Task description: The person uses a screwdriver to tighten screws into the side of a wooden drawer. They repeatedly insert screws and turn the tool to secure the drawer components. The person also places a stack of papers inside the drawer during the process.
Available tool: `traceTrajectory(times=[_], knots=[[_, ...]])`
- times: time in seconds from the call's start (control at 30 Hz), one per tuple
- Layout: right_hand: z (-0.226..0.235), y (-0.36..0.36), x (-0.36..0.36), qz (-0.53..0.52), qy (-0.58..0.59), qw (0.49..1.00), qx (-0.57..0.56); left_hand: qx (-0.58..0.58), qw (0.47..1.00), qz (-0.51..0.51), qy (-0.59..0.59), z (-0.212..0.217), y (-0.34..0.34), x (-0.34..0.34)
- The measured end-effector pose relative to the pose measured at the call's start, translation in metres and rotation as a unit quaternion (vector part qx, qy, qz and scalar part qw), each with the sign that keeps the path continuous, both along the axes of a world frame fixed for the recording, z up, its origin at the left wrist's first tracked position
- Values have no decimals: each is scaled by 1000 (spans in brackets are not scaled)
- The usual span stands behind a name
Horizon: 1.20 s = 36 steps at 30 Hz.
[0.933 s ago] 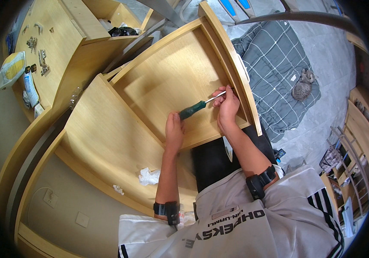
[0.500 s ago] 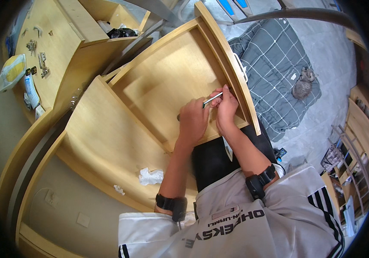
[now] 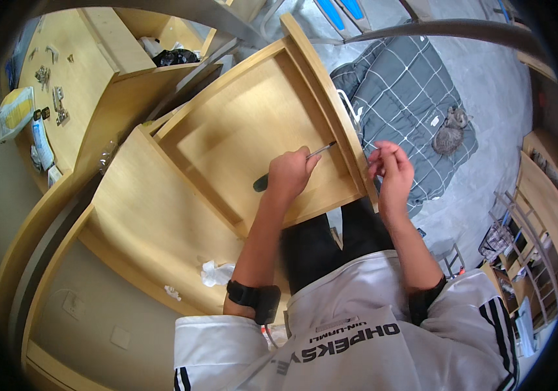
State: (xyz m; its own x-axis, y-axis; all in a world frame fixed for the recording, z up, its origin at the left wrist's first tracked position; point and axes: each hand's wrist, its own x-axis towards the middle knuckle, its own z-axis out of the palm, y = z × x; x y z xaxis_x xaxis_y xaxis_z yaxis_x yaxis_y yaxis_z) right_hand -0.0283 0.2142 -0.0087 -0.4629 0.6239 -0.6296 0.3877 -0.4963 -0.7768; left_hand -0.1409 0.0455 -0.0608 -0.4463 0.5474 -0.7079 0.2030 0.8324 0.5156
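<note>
My left hand [image 3: 289, 174] is closed around a screwdriver [image 3: 261, 183] inside a light wood drawer [image 3: 240, 107]. The dark green handle shows behind my fist, and the metal shaft points right, its tip at the inner face of the drawer's front panel [image 3: 323, 77]. Just outside that panel, my right hand [image 3: 393, 171] is raised with loosely bent fingers apart and nothing visible in them. A white pull handle [image 3: 349, 107] sits on the panel's outer face, farther away than my right hand.
A grey checked mat [image 3: 399, 85] with a cat [image 3: 449, 132] on it lies right of the drawer. Metal hinges [image 3: 59, 104] and packets [image 3: 42, 140] rest on the wooden surface at left. Crumpled white paper [image 3: 217, 274] lies by my left forearm. A metal bar [image 3: 461, 26] crosses overhead.
My right hand has left the screwdriver's shaft and moved right, out past the drawer's front panel. My left hand keeps hold of the screwdriver. The whole view has shifted slightly.
</note>
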Motion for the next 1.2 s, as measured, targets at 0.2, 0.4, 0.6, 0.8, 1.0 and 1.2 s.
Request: traceTrajectory(times=[0.2, 0.4, 0.6, 0.8, 1.0, 1.2], knots=[[-75, 10, -8, 64, -109, 991, -51, 52, 997, 9, -48, -15, 15, 3], [-82, 10, -3, 83, -70, 989, -102, 108, 988, 99, -48, -14, 33, 10], [-79, 7, -6, 65, -81, 989, -105, 104, 983, 149, -20, -14, 38, 11], [-78, 7, -7, 73, -93, 991, -69, 194, 936, 273, -106, -42, 31, 26], [-78, 7, -8, 76, -88, 991, -68, 247, 878, 318, -258, -63, 24, 33], [-79, 7, -6, 64, -90, 989, -94, 221, 854, 333, -332, -62, 24, 30]])
